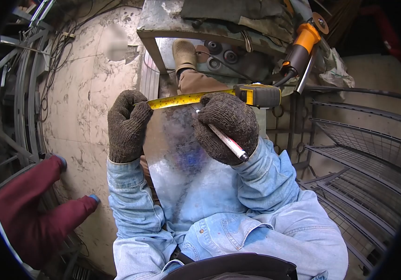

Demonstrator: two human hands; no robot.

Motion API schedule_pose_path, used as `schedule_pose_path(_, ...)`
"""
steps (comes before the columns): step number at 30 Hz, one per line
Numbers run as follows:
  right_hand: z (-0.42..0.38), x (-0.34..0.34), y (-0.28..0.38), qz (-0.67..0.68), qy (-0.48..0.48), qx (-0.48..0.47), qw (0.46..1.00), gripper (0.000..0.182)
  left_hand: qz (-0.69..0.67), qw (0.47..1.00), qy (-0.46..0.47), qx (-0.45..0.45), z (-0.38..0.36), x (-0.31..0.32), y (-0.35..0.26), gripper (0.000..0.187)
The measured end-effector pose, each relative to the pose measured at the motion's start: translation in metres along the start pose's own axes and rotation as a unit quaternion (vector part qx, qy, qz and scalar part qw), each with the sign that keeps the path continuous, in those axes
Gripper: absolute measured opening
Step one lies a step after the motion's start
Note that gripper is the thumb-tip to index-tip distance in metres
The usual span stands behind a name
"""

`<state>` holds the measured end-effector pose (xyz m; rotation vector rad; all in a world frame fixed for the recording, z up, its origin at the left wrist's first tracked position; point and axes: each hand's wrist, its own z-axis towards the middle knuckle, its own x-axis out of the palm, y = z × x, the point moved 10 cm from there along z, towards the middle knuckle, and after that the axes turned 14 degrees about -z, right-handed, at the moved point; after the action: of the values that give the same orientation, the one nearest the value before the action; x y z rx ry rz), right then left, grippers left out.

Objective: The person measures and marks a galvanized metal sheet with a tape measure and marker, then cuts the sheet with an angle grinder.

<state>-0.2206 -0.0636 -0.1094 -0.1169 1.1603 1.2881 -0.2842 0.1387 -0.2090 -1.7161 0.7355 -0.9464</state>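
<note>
A yellow tape measure (262,95) with a black case has its blade stretched leftward above a shiny metal sheet (214,186). My left hand (128,126), in a dark knitted glove, pinches the free end of the blade. My right hand (228,126), gloved the same way, is closed on a white and red marker (228,142) and touches the blade near the case. The marker's back end points down and right; a thin tip shows by the fingers at the sheet. The case lies just beyond my right hand.
An orange angle grinder (305,39) rests at the metal table's (163,33) right side. Wire-mesh racks (359,158) stand at right, metal profiles (25,88) at left. Discs (230,57) lie beneath the table. Another person's maroon-clothed legs (37,210) are at lower left.
</note>
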Motion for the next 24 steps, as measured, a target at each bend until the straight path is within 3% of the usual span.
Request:
schedule_pose_path(14, -0.001, -0.007, -0.002, 0.013, -0.048, 0.014, 0.999, 0.035, -0.001, 1.000, 0.006, -0.022, 0.001, 0.000, 0.001, 0.009)
schedule_pose_path(16, -0.001, -0.009, -0.002, -0.014, -0.059, 0.034, 0.998, 0.026, -0.007, 1.000, -0.001, -0.025, 0.000, -0.001, 0.002, 0.009)
schedule_pose_path(24, 0.003, -0.015, -0.004, 0.016, -0.055, 0.057, 0.997, 0.025, -0.019, 0.999, -0.004, -0.031, -0.001, 0.004, 0.003, 0.010)
